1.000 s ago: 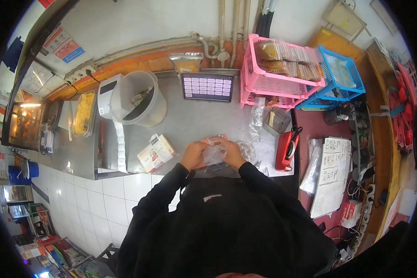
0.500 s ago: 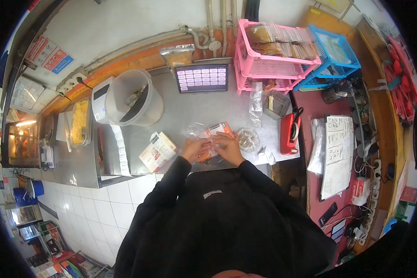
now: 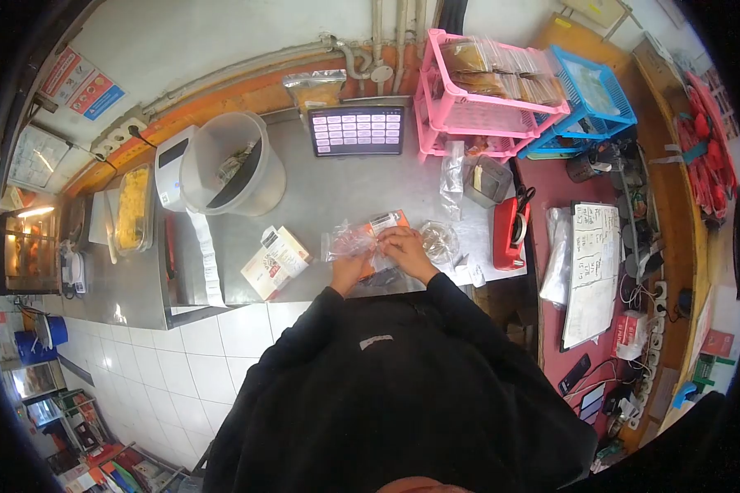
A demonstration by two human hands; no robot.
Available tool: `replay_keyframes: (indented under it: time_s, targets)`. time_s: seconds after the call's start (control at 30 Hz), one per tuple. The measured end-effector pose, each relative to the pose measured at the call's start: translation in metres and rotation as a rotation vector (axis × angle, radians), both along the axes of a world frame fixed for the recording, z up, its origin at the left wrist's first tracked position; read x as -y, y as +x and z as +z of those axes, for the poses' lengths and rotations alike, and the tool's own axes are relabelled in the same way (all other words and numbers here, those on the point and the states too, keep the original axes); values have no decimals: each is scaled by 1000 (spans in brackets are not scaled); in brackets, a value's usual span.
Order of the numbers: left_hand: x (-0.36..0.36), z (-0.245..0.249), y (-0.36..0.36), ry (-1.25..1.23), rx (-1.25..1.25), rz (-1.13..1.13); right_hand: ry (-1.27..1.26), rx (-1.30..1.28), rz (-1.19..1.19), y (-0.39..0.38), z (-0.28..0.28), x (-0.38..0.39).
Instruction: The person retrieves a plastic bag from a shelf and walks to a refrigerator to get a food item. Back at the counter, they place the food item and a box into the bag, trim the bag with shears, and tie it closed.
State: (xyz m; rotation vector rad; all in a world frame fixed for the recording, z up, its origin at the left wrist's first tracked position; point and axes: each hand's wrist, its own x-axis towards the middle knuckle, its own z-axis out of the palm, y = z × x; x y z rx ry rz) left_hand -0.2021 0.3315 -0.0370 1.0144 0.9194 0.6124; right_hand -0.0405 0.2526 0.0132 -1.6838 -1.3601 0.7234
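Observation:
Both hands are at the front of the metal counter, close together on a clear plastic bag [image 3: 349,240]. My left hand [image 3: 352,271] is closed on the bag's lower part. My right hand [image 3: 406,250] pinches it from the right, its fingers bent. Behind and partly under my hands lies an orange-and-white packet [image 3: 389,220], its lower part covered. A dark thing below my hands is too small to make out. Left of them lies a cream-coloured carton [image 3: 273,267] with red print. To the right sits a round clear plastic item [image 3: 441,241].
A tablet [image 3: 357,131] stands at the back beside pink baskets [image 3: 501,115] of filled bags. A red tape dispenser [image 3: 509,236] is at the right. A clear bucket [image 3: 259,181] and a printer [image 3: 171,168] with a hanging paper strip [image 3: 207,263] stand left.
The bag has opened out more above my left hand, which has shifted slightly lower. My right hand has moved slightly to the right and its fingers are more bunched. The view has shifted slightly.

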Motion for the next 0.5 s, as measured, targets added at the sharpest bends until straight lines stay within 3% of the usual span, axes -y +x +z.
replay_keyframes:
  time_s: [0.17, 0.37, 0.5]
  targets:
    - [-1, 2, 1, 55, 32, -6, -51, 4, 29, 2, 0, -1]
    - [-4, 4, -2, 178, -204, -85, -108, 32, 13, -1, 3, -7]
    - [-1, 8, 2, 45, 31, 7, -80, 45, 39, 2, -2, -5]
